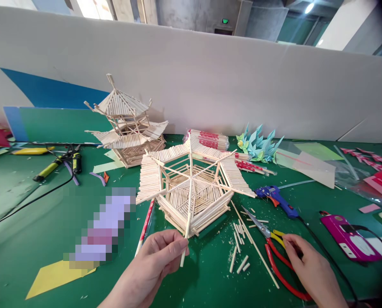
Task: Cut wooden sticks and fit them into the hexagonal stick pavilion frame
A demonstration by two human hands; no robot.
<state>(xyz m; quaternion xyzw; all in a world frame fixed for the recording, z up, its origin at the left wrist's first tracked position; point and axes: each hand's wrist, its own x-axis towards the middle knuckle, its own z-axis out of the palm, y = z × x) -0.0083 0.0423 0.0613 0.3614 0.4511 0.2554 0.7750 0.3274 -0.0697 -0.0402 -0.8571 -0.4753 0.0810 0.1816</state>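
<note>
My left hand [160, 256] pinched a wooden stick [187, 226] leaning on the hexagonal stick roof [191, 188], mid-table. My right hand [309, 267] lay half-curled on the red-handled pliers [274, 252]; grip unclear. Beyond: glue gun [276, 197], finished pagoda [127, 124].

A long white partition board [229, 85] stands along the far edge of the green-covered table [24, 239]. Beyond it rise grey concrete walls [184, 15], with a lit ceiling lamp [309, 7] far right.
</note>
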